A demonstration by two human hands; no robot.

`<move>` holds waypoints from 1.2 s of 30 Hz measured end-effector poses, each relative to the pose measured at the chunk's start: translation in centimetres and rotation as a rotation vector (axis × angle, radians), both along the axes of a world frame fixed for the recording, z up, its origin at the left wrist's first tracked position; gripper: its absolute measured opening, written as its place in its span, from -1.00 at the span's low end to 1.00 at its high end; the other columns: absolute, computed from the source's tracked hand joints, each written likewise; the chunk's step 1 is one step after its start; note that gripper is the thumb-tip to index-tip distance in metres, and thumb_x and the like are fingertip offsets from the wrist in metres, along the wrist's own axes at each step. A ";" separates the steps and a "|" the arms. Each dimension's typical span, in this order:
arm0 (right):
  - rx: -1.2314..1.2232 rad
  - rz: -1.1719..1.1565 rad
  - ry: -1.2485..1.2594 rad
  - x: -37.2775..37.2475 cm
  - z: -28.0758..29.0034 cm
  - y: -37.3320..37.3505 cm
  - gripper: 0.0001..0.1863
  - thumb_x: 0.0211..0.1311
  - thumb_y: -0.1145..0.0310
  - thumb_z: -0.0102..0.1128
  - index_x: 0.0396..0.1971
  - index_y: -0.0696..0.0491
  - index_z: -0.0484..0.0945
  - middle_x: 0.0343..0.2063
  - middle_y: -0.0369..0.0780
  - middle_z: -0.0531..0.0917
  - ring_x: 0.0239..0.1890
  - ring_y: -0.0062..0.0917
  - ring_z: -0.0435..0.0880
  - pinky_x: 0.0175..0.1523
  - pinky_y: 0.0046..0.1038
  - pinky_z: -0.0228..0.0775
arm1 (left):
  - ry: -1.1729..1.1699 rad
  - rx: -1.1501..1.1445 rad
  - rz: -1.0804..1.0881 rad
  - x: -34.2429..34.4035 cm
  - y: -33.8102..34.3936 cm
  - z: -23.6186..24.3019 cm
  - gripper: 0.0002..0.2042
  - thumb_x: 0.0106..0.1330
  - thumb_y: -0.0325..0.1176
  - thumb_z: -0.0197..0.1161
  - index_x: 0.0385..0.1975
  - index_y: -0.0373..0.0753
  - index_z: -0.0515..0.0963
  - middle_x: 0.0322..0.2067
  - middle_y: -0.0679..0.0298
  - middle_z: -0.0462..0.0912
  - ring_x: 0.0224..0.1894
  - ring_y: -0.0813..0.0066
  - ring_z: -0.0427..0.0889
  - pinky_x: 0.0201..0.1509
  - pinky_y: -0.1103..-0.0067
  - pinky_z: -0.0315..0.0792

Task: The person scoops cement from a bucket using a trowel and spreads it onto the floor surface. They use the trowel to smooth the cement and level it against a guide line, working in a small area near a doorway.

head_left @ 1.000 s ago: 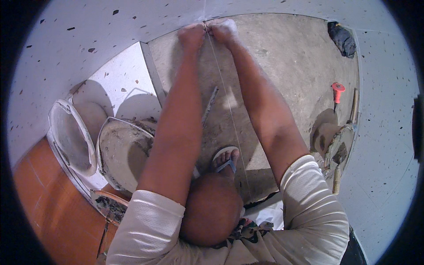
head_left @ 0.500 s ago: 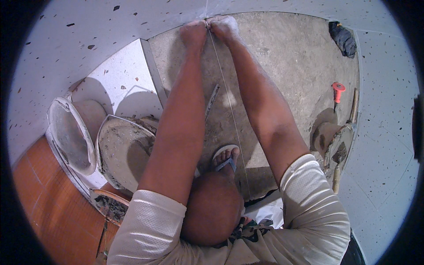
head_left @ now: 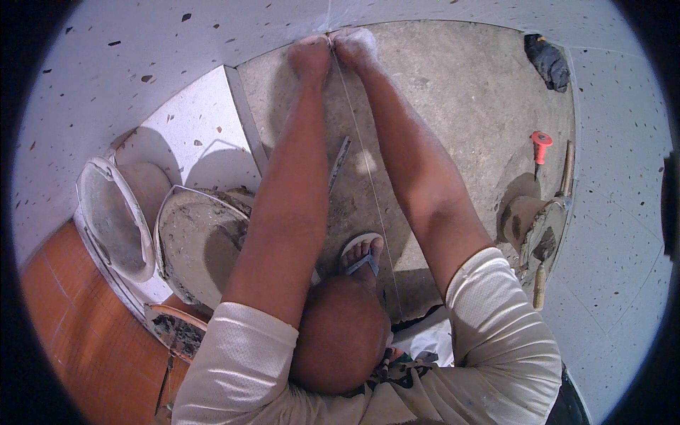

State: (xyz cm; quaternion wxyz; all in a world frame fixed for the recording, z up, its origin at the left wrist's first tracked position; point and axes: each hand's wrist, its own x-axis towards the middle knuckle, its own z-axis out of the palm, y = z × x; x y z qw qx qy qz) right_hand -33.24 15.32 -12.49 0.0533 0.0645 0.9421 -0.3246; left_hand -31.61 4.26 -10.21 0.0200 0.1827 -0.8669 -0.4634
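Observation:
Both arms stretch far forward to the foot of the speckled wall. There my left hand (head_left: 309,58) and my right hand (head_left: 356,53) meet, fingers pinched close together around the end of a thin white string (head_left: 372,177). White dust coats the back of my right hand. From my fingers the string runs taut across the bare concrete floor (head_left: 453,92) back toward my body, passing to the right of my sandalled foot (head_left: 363,255). My fingertips are small and partly hidden, so the exact grip on the string's end is hard to make out.
On the left stand an empty-looking bucket (head_left: 145,234), a mortar-crusted bucket (head_left: 188,241) and an orange-rimmed pan (head_left: 202,322). Along the right wall are a red-gripped chisel (head_left: 542,145), a mortar-stained container (head_left: 520,216) and a crumpled black bag (head_left: 547,64). A narrow metal strip (head_left: 340,163) lies mid-floor.
My right hand has shifted slightly left, closer to my left hand. The string's far end has moved slightly left with them; the rest looks the same.

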 end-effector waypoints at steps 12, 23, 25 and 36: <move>-0.526 -0.001 0.048 3.8 1.9 -0.7 -0.74 0.13 0.23 0.10 -0.36 0.08 0.66 -0.39 -0.14 0.70 -0.34 -0.45 0.64 -0.18 -0.35 0.47 | 0.066 -0.502 -0.078 -2.4 -2.6 -10.4 -0.71 0.16 -0.10 0.07 -0.42 -0.14 0.65 -0.43 0.21 0.68 -0.34 0.22 0.62 -0.18 0.37 0.44; -0.335 -0.057 0.057 3.3 2.6 -1.2 -0.73 0.06 0.21 0.10 -0.36 0.01 0.68 -0.32 -0.11 0.69 -0.24 -0.27 0.67 -0.12 -0.33 0.48 | 0.027 -0.098 -0.033 -1.2 -1.3 -5.1 -0.70 0.10 -0.13 0.19 -0.42 -0.27 0.62 -0.47 0.10 0.66 -0.30 0.17 0.63 -0.17 0.31 0.42; -0.279 -0.116 -0.004 3.3 1.1 -0.6 -0.71 0.03 0.19 0.07 -0.35 0.00 0.68 -0.29 -0.11 0.68 -0.21 -0.22 0.66 -0.10 -0.31 0.48 | -0.062 0.048 -0.005 0.7 0.5 0.0 -0.66 0.17 -0.10 0.08 -0.39 -0.28 0.62 -0.39 0.09 0.66 -0.25 0.13 0.61 -0.13 0.28 0.39; 0.117 -0.043 0.002 1.3 -1.0 -2.3 -0.64 0.14 0.12 -0.05 -0.30 -0.02 0.68 -0.28 -0.13 0.68 -0.20 -0.21 0.66 -0.07 -0.23 0.47 | -0.157 -0.100 -0.109 -0.4 -0.5 -0.3 -0.57 0.22 -0.04 -0.05 -0.31 -0.29 0.62 -0.20 0.04 0.63 -0.05 0.02 0.53 0.10 0.22 0.21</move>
